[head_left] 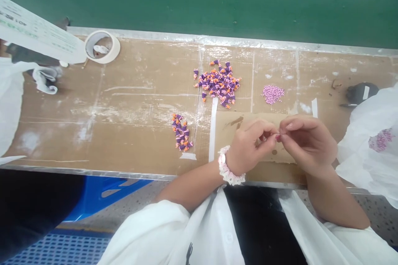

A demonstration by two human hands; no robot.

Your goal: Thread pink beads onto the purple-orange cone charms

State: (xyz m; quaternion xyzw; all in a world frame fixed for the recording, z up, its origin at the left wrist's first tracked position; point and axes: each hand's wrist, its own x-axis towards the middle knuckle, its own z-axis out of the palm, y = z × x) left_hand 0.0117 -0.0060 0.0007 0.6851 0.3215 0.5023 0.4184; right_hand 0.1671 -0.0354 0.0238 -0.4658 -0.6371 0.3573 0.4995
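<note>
My left hand (251,143) and my right hand (306,138) meet above a taped-down piece of cardboard (226,126) near the bench's front edge. Both are closed in a pinch, fingertips touching around something tiny that I cannot make out. A white scrunchie (228,172) sits on my left wrist. Beyond my hands lies a pile of small purple-and-orange pieces (219,83). A smaller cluster of the same pieces (181,132) lies to the left. A little heap of pink beads (273,93) lies just past my right hand.
A roll of masking tape (102,46) and a printed paper sheet (37,31) sit at the back left of the brown bench (124,107). A white plastic bag (370,145) holding pink beads is at the right, a dark object (360,91) behind it. White cloth (10,99) lies at the far left.
</note>
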